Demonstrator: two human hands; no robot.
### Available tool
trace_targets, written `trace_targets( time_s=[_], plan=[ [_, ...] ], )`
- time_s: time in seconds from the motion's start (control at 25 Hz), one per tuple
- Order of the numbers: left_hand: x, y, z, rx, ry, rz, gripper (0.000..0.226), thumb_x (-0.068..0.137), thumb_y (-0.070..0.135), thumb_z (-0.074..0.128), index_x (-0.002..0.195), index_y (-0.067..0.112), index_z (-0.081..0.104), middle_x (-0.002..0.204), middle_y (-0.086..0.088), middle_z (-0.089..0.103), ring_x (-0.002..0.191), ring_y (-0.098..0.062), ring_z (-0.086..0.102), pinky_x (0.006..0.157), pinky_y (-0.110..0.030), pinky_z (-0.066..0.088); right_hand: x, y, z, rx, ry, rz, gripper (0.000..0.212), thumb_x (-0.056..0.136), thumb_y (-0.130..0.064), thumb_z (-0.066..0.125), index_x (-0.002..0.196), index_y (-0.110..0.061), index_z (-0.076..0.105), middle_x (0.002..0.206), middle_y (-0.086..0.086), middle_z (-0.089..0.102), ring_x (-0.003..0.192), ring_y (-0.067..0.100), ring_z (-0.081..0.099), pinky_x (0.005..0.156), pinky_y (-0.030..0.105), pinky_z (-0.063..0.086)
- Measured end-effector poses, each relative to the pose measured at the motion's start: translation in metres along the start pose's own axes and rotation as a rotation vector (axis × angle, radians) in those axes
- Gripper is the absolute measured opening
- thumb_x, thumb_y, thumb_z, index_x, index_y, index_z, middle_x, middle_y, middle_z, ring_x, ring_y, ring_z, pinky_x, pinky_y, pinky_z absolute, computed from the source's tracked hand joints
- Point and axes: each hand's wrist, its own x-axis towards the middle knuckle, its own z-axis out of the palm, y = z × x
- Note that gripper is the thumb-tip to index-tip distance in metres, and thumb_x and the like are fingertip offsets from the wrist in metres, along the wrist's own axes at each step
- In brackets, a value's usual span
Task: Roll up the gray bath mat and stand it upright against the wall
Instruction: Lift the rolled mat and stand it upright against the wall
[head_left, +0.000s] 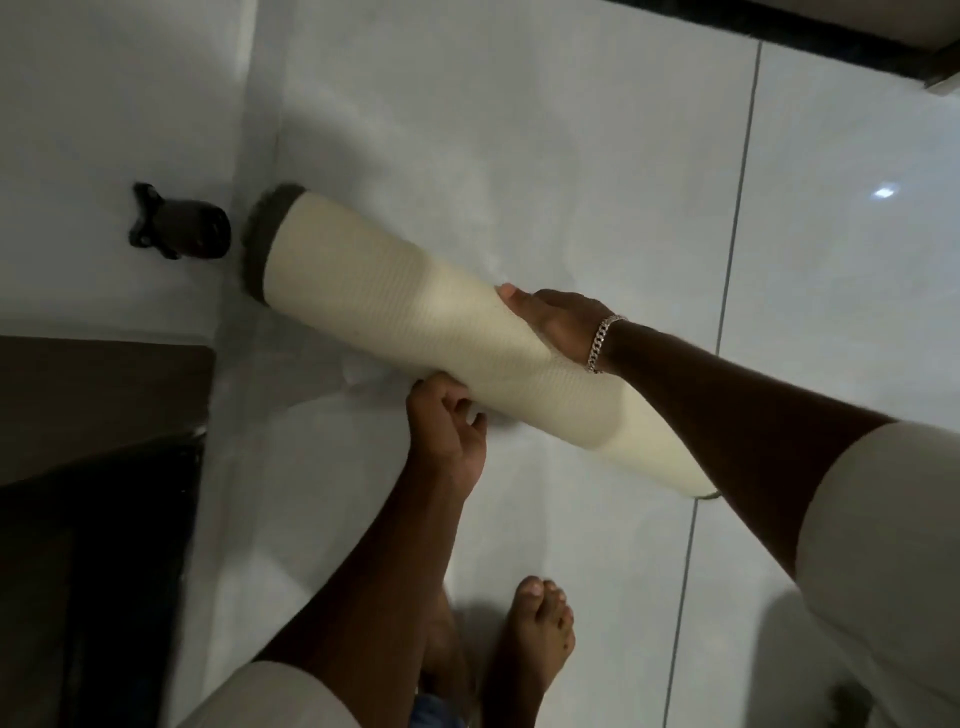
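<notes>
- Head view: the rolled bath mat (415, 343) runs with its long axis from near the person toward the black doorstop (179, 221), its gray far end just beside it at the wall (104, 104).
- Right hand (556, 325) wraps the roll's far side; left hand (447, 421) has its fingers (475, 421) curled loosely at the underside. Both sit mid-roll.
- Near end is hidden behind the right forearm, and whether the far end touches the floor (571, 156) is hard to tell.

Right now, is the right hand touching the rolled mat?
Touching. The head view shows the right hand pressed on the rolled mat, thumb lying on its cream backing.
</notes>
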Motion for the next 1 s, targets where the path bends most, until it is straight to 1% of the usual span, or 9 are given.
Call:
trace_targets(
  time_s=[0.16,0.24,0.32,0.36,0.52,0.64,0.8,0.92,1.0],
  plan=[
    [-0.043,0.060,0.039,0.045,-0.129,0.157,0.015,0.068,0.005,0.046,0.072,0.018,0.051,0.075,0.000,0.051,0.080,-0.018,0.050,0.072,-0.035,0.042,-0.040,-0.036,-0.040,0.387,0.042,-0.013,0.071,0.090,-0.067,0.044,0.132,-0.011,0.059,0.140,0.012,0.058,0.128,0.027,0.053,0.108,0.040,0.039],
    [-0.067,0.097,0.068,0.041,-0.167,0.223,0.017,0.073,0.009,0.046,0.073,0.020,0.059,0.074,0.001,0.057,0.075,-0.017,0.053,0.068,-0.032,0.041,-0.060,-0.060,-0.072,0.617,0.060,-0.040,0.058,0.092,-0.057,0.051,0.126,-0.012,0.064,0.127,0.015,0.066,0.112,0.016,0.062,0.088,0.028,0.048],
    [-0.084,0.127,0.099,0.023,-0.188,0.270,0.029,0.082,0.014,0.039,0.086,0.019,0.067,0.082,0.000,0.072,0.080,-0.018,0.064,0.072,-0.033,0.047,-0.074,-0.081,-0.105,0.849,0.059,-0.058,0.045,0.094,-0.049,0.053,0.108,-0.010,0.071,0.102,0.010,0.075,0.077,0.005,0.070,0.059,0.015,0.049],
    [-0.095,0.152,0.122,0.025,-0.210,0.291,0.035,0.085,0.017,0.036,0.096,0.018,0.069,0.090,-0.001,0.076,0.088,-0.018,0.069,0.076,-0.034,0.050,-0.080,-0.100,-0.130,0.909,0.058,-0.078,0.039,0.095,-0.047,0.052,0.100,-0.015,0.072,0.092,0.001,0.077,0.068,0.001,0.070,0.052,0.013,0.049],
    [-0.101,0.216,0.177,0.100,-0.193,0.335,0.045,0.098,0.043,0.036,0.115,0.015,0.066,0.121,-0.005,0.070,0.123,-0.024,0.059,0.101,-0.042,0.045,-0.071,-0.156,-0.192,1.086,0.069,-0.149,0.034,0.099,-0.042,0.049,0.096,-0.018,0.073,0.086,-0.002,0.078,0.075,0.011,0.073,0.058,0.023,0.054],
    [-0.077,0.253,0.201,0.051,-0.224,0.381,0.073,0.095,0.065,0.028,0.128,0.009,0.062,0.128,-0.007,0.068,0.126,-0.026,0.057,0.105,-0.043,0.042,-0.040,-0.192,-0.214,1.182,0.051,-0.207,0.027,0.097,-0.037,0.055,0.101,-0.017,0.072,0.088,-0.001,0.078,0.076,0.011,0.074,0.055,0.022,0.055],
    [-0.029,0.278,0.211,0.084,-0.155,0.494,0.081,0.092,0.072,0.022,0.125,0.013,0.066,0.129,-0.008,0.068,0.122,-0.024,0.060,0.110,-0.046,0.041,0.021,-0.214,-0.218,1.230,0.023,-0.239,0.034,0.094,-0.033,0.061,0.119,-0.011,0.067,0.100,0.004,0.075,0.082,0.017,0.072,0.063,0.029,0.057],
    [0.004,0.299,0.217,0.042,-0.113,0.541,0.082,0.091,0.073,0.024,0.125,0.011,0.066,0.129,-0.009,0.068,0.124,-0.024,0.059,0.113,-0.047,0.039,0.061,-0.225,-0.224,1.184,-0.075,-0.302,0.029,0.095,-0.034,0.059,0.103,-0.009,0.070,0.080,0.002,0.076,0.073,0.016,0.074,0.060,0.027,0.059],
    [0.020,0.312,0.221,0.007,-0.092,0.561,0.080,0.091,0.073,0.026,0.121,0.011,0.069,0.126,-0.009,0.070,0.122,-0.024,0.061,0.113,-0.047,0.039,0.081,-0.230,-0.234,1.172,-0.103,-0.313,0.035,0.096,-0.040,0.056,0.093,-0.008,0.072,0.080,0.004,0.074,0.086,0.021,0.070,0.078,0.034,0.061]
  ],
)
